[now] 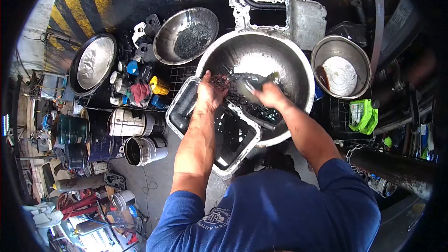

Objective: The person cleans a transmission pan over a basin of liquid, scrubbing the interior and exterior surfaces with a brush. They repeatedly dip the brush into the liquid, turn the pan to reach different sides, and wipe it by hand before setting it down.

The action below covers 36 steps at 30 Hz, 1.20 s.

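A wide metal basin (pixel 305 65) with dark liquid in its bottom lies in front of me. A dark metal pan with a pale bolt-hole flange (pixel 252 151), looking like an engine oil pan, leans over the basin's near-left rim. My left hand (pixel 211 92) is closed at the pan's upper edge, thumb pointing up and wet, dirty fingers curled inward. Over the liquid, my right hand (pixel 271 96) is closed on a flattish grey object (pixel 248 88), smeared by motion; its kind cannot be made out.
Behind the basin lies a large cast metal housing (pixel 308 21). Metal bowls stand around: one with dark granules (pixel 158 42), one at far left (pixel 97 60), one at right (pixel 343 77). A green jug (pixel 364 116) sits at right, buckets (pixel 144 150) at left.
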{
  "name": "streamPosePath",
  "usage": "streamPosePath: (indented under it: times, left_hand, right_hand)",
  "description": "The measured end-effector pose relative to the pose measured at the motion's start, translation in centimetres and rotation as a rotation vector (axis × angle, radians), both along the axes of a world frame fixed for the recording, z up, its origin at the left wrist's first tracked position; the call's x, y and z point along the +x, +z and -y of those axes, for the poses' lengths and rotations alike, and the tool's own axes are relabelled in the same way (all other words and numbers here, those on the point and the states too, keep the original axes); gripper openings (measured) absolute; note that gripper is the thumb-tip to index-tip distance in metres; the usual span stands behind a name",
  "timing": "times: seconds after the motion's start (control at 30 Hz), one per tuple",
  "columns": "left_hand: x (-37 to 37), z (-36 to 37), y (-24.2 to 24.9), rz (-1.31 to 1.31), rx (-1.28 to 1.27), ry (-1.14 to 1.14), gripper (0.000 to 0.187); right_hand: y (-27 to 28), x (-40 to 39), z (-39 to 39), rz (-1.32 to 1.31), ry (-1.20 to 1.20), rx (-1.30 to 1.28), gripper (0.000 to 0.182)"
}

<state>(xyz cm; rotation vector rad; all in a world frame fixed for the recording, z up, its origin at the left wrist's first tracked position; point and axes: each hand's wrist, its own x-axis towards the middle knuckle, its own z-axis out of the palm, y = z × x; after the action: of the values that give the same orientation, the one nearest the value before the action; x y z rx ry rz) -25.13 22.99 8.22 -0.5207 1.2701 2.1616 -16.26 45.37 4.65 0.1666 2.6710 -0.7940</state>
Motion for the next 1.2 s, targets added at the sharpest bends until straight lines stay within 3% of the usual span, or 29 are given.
streamPosePath:
  times: [0.1, 0.13, 0.17, 0.23, 0.3, 0.33, 0.37, 0.43, 0.47, 0.5, 0.57, 0.63, 0.73, 0.83, 0.93, 0.97, 1.0, 1.03, 1.07, 1.1, 1.2]
  left_hand:
    - [1.0, -1.9, 1.2, -0.042, 0.067, -0.04, 0.064]
    - [0.8, -2.2, 1.2, -0.058, 0.079, -0.055, 0.067]
    - [0.7, -2.6, 1.5, -0.089, 0.192, -0.013, 0.067]
    - [0.0, -1.1, 2.4, 0.001, -0.017, -0.083, 0.068]
    - [0.2, 0.0, 2.3, -0.05, 0.024, -0.121, 0.071]
    - [0.6, 0.4, 3.2, -0.031, -0.019, -0.172, 0.072]
    - [2.0, -0.8, 5.7, -0.027, -0.11, -0.1, 0.069]
    - [1.1, -0.9, 4.4, -0.051, 0.125, -0.198, 0.064]
    - [1.1, -0.9, 4.4, -0.031, 0.078, -0.142, 0.059]
    - [1.5, -1.0, 5.6, -0.007, 0.033, -0.086, 0.056]
    - [0.7, 0.6, 3.4, -0.055, -0.06, -0.061, 0.032]
    - [0.3, 1.7, 2.4, -0.198, -0.295, -0.129, 0.027]
    - [-1.0, 3.2, 2.4, -0.362, -0.35, -0.003, 0.017]
    - [-2.8, 7.3, 4.2, -0.445, -0.433, 0.04, 0.017]
    - [-5.7, 13.4, 3.7, -0.478, -0.712, 0.068, 0.023]
    - [-6.8, 15.8, 2.5, -0.499, -0.682, 0.111, 0.025]
    - [-8.1, 18.6, 0.8, -0.566, -0.852, 0.098, 0.022]
    - [-11.0, 23.0, -4.3, -0.593, -0.547, 0.172, 0.017]
    - [-10.7, 23.9, -4.0, -0.557, -0.799, 0.257, 0.012]
    - [-13.8, 27.9, -8.4, -0.642, -1.235, 0.145, 0.016]
    - [-13.6, 31.3, -7.3, -0.5, -1.418, 0.087, 0.028]
  right_hand:
    - [8.1, -1.8, 2.2, -0.217, -0.111, -0.36, 0.057]
    - [7.5, -2.6, 2.7, -0.133, -0.093, -0.223, 0.061]
    - [8.2, -2.6, 2.7, -0.091, 0.078, -0.059, 0.063]
    - [3.7, -2.4, 1.9, -0.099, 0.101, -0.034, 0.062]
    - [6.4, -1.4, 0.8, -0.24, 0.22, 0.082, 0.058]
    - [6.6, -1.6, 1.0, -0.227, 0.167, -0.014, 0.054]
    - [6.8, -1.8, 1.4, -0.206, 0.106, -0.104, 0.05]
    - [7.5, -1.8, 2.5, -0.24, 0.146, -0.078, 0.047]
    - [6.1, -2.0, 2.3, -0.189, 0.135, -0.036, 0.047]
    - [4.5, -1.7, 1.3, -0.398, 0.207, -0.098, 0.048]
    - [0.4, -2.0, -0.7, -0.268, 0.171, 0.147, 0.05]
    - [2.9, -0.3, -1.0, -0.154, -0.033, -0.034, 0.058]
    - [-0.6, 0.4, -2.3, -0.233, -0.123, -0.094, 0.064]
    - [-2.6, 1.9, -2.9, -0.209, -0.204, -0.071, 0.064]
    - [-2.5, 3.1, -2.7, -0.172, -0.227, 0.076, 0.063]
    - [-3.1, 3.5, -2.9, -0.147, -0.281, 0.048, 0.063]
    - [-2.2, 4.3, -2.5, -0.121, -0.338, 0.019, 0.063]
    - [-1.3, 5.2, -2.0, -0.094, -0.396, -0.01, 0.063]
    - [-0.8, 5.9, -1.3, -0.151, -0.436, 0.055, 0.064]
    - [-2.1, 6.5, -1.4, -0.209, -0.472, 0.054, 0.065]
    - [-6.0, 7.9, -1.6, -0.355, -0.613, -0.011, 0.067]
